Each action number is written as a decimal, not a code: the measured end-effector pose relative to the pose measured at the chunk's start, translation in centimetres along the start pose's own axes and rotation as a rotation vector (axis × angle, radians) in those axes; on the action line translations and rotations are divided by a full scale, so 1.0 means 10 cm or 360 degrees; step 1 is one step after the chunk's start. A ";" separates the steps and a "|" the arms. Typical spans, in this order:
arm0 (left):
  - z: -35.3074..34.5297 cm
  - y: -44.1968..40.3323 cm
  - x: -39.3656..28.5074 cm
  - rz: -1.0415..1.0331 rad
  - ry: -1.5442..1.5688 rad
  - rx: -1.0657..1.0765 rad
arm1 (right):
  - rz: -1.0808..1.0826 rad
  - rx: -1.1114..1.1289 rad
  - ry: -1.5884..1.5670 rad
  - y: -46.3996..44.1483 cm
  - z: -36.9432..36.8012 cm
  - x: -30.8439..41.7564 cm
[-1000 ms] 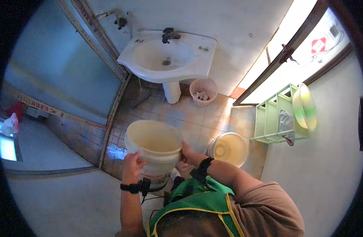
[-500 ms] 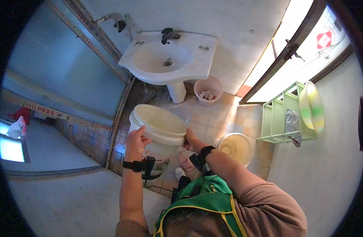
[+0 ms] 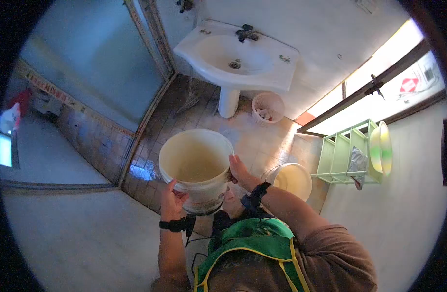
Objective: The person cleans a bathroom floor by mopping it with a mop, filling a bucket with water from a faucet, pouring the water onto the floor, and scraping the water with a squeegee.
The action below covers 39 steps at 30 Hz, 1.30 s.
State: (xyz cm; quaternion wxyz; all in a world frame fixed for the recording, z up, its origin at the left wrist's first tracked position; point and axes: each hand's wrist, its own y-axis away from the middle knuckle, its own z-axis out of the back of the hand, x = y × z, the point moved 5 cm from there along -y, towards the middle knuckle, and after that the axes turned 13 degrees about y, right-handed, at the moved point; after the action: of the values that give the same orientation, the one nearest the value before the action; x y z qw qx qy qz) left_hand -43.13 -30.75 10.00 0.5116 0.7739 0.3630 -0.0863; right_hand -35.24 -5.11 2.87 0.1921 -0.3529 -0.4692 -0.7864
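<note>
Currently, two hands are holding one large white bucket (image 3: 204, 195) on the person's side of the washbasin (image 3: 228, 51). The left grip (image 3: 173, 198) is closing on the near left of the rim, thumb lying up along it; the right grip (image 3: 238, 169) is clasping the right side, its fingers bending out of view behind the wall. Whether the base is touching the floor isn't showing clearly.

One second bucket (image 3: 294, 179) is standing to the right of the washbasin and nearer the person, the right forearm (image 3: 287, 204) partly covering it. One pink basket (image 3: 273, 101) is sitting just right of the washbasin's pedestal (image 3: 228, 103), holding crumpled white scraps. Farther right of the washbasin, one green rack (image 3: 333, 153) is bearing a grey bag (image 3: 357, 159), with a yellow-and-green basin (image 3: 382, 148) leaning at its side. A glass panel (image 3: 97, 73) is closing off the space left of the washbasin.

The held bucket's mouth is facing upward, its long axis running close to upright.
</note>
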 end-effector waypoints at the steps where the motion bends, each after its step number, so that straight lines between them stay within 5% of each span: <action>1: 0.14 -0.01 -0.01 0.0026 -0.0010 -0.0014 | -0.0025 0.0020 0.0083 -0.01 -0.14 -0.06; 6: 0.76 -0.05 -0.13 0.0016 0.0024 -0.0031 | -0.0262 0.0289 0.0249 0.16 -0.68 -0.19; 10: 1.20 0.24 -0.31 -0.0071 -0.0245 -0.0219 | 0.0207 0.0217 0.0500 0.04 -1.20 -0.57; 12: 1.53 0.39 -0.44 -0.0610 -0.1227 -0.0068 | 0.0493 0.0118 0.0872 -0.05 -1.50 -0.84; 14: 1.65 0.46 -0.49 -0.0679 -0.1428 -0.0160 | 0.0773 0.0027 0.1339 -0.07 -1.72 -1.05; 16: 1.76 0.64 -0.50 -0.0313 -0.0815 -0.0461 | 0.0795 0.0275 0.0955 -0.14 -1.99 -1.03; 19: 2.00 0.85 -0.45 -0.0333 -0.0198 -0.0699 | 0.0479 0.0644 0.0831 0.10 -2.17 -0.71; 22: 1.96 1.00 -0.53 -0.0467 0.0153 -0.0534 | 0.0339 0.0889 0.0916 0.39 -2.39 -0.29; 26: 2.45 1.14 -0.31 -0.0456 0.0270 -0.0767 | 0.0183 0.1056 0.1108 0.63 -2.72 -0.08; 30: 3.14 1.15 0.14 -0.0567 0.0606 -0.1054 | 0.0245 0.0902 0.1098 0.58 -3.18 -0.65; 31: 3.25 1.18 0.21 -0.0590 0.0692 -0.1118 | -0.0016 0.1172 0.0982 0.66 -3.26 -0.59; 34: 3.01 1.29 0.04 -0.1022 -0.1813 -0.1066 | -0.0703 0.1743 0.0623 0.82 -3.28 -0.18; 36: 3.13 1.14 0.14 -0.0826 0.0129 -0.0935 | -0.0796 0.1857 0.0533 0.72 -3.40 -0.39; 38: 3.22 1.04 0.29 -0.0625 0.0528 -0.0908 | -0.0526 0.1880 0.0711 0.61 -3.52 -0.68; 39: 3.42 1.00 0.40 -0.0570 -0.0024 -0.1018 | -0.0299 0.1857 0.0863 0.58 -3.56 -0.74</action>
State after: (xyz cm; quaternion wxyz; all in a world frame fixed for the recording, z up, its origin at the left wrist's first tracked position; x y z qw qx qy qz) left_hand -25.57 -60.17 -0.50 0.7072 0.4983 0.4977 -0.0623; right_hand -39.84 -39.25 -10.13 0.3944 0.0630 -0.7829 -0.4771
